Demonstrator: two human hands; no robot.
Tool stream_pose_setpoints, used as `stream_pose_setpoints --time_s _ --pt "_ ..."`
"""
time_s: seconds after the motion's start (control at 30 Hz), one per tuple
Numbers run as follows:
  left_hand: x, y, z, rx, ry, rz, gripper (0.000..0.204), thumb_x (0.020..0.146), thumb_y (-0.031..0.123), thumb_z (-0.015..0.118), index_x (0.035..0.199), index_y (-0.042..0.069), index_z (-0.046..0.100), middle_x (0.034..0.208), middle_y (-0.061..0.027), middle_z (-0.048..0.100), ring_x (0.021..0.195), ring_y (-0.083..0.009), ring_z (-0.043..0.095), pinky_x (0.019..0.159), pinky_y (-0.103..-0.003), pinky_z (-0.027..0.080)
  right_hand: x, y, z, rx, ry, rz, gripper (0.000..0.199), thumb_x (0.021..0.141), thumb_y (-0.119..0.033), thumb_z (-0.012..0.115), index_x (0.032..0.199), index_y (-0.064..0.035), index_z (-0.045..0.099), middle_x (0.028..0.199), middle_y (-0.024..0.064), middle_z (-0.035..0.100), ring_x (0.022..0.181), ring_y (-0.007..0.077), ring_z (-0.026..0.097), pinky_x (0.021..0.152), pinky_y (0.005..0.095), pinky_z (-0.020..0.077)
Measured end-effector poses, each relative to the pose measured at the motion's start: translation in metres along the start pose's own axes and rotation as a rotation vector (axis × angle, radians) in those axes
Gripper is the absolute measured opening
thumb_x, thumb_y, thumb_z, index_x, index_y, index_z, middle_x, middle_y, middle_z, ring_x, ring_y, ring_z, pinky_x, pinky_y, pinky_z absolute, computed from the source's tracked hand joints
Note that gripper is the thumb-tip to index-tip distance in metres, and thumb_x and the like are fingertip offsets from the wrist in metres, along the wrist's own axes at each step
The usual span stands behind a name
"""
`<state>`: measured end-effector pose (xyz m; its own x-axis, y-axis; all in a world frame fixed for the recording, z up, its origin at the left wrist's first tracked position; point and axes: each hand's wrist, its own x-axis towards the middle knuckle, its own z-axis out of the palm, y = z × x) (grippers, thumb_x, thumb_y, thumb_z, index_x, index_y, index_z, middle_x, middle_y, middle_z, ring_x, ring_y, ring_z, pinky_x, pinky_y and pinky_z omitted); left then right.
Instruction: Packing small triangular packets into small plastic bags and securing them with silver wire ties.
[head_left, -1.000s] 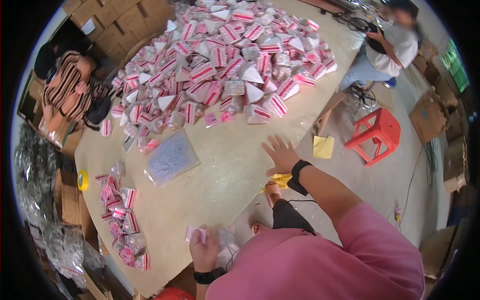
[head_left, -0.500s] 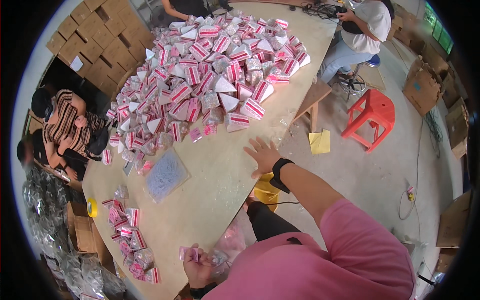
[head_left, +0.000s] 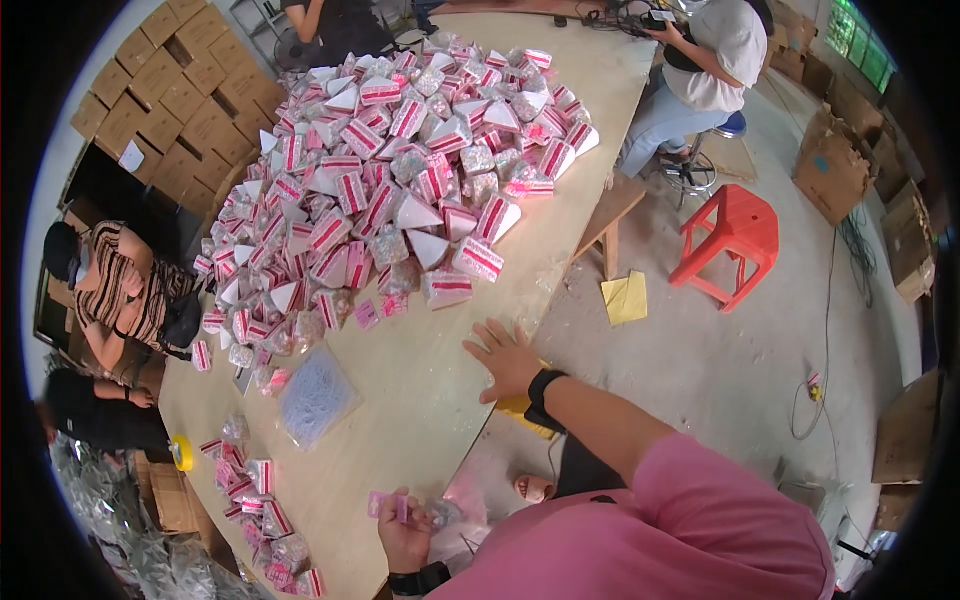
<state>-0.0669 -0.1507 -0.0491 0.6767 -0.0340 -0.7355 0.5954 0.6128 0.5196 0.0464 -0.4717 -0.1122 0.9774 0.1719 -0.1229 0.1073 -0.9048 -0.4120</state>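
Note:
My left hand (head_left: 405, 535) is closed at the near edge of the table, with a small pink card (head_left: 388, 506) between its fingers. Beside it lies a clear plastic packet (head_left: 443, 514) against pinkish film; whether the fingers touch this packet I cannot tell. My right hand (head_left: 508, 362) is spread open, palm down, at the table's right edge, and holds nothing. Ahead of it rises a large heap of wedge-shaped packets with pink and white bands (head_left: 425, 210). A flat clear bag of pale blue strands (head_left: 316, 398) lies left of my right hand.
A smaller row of packets (head_left: 262, 500) and a yellow tape roll (head_left: 181, 453) lie along the table's left side. A red plastic stool (head_left: 728, 240) and yellow paper (head_left: 626, 299) are on the floor at right. Other people sit around the table; cartons (head_left: 165, 95) are stacked behind.
The whole view has shifted, so the heap sits lower and further left. My right hand stays spread at the table edge; my left still holds the card. A sandalled foot now shows below the table.

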Motion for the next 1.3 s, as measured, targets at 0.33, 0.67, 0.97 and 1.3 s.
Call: stream_pose_setpoints --time_s 0.33,0.67,0.97,1.3 --pt "0.098 -0.063 0.067 -0.053 0.06 0.078 0.018 0.089 0.024 0.046 0.086 0.007 0.053 0.061 0.0006 0.046 0.051 -0.0118 0.042 0.046 -0.026 0.037 0.03 0.083 -0.046 0.021 -0.256 -0.346 0.078 0.064 -0.036 0.075 0.132 -0.0131 0.043 0.146 0.0079 0.031 0.137 0.024 0.025 0.107 0.0462 0.0264" --pt "0.128 -0.091 0.095 0.04 0.526 0.248 0.025 0.088 0.031 0.046 0.074 0.012 0.053 0.056 0.0011 0.046 0.044 -0.0106 0.041 0.037 -0.025 0.032 0.02 0.165 -0.065 -0.025 0.045 -0.539 0.042 0.086 -0.014 0.046 0.127 -0.0112 0.046 0.14 0.0055 0.039 0.131 0.0216 0.034 0.103 0.0418 0.0323" --pt "0.136 -0.085 0.137 0.086 0.817 0.345 0.018 0.075 0.021 0.051 0.061 0.012 0.048 0.048 0.0028 0.04 0.036 -0.0097 0.036 0.033 -0.025 0.022 0.036 0.203 -0.121 -0.091 -0.106 -0.648 0.05 0.08 -0.012 0.054 0.128 -0.009 0.043 0.138 0.0078 0.041 0.131 0.0237 0.034 0.103 0.0398 0.032" --pt "0.123 -0.074 0.148 -0.019 0.815 0.217 0.018 0.081 0.018 0.053 0.063 0.014 0.049 0.053 0.0039 0.044 0.041 -0.0089 0.043 0.035 -0.024 0.028 0.068 0.207 -0.16 0.04 -0.436 -0.724 0.056 0.074 -0.015 0.065 0.126 -0.0052 0.045 0.135 0.0121 0.042 0.129 0.0287 0.035 0.102 0.0414 0.0328"
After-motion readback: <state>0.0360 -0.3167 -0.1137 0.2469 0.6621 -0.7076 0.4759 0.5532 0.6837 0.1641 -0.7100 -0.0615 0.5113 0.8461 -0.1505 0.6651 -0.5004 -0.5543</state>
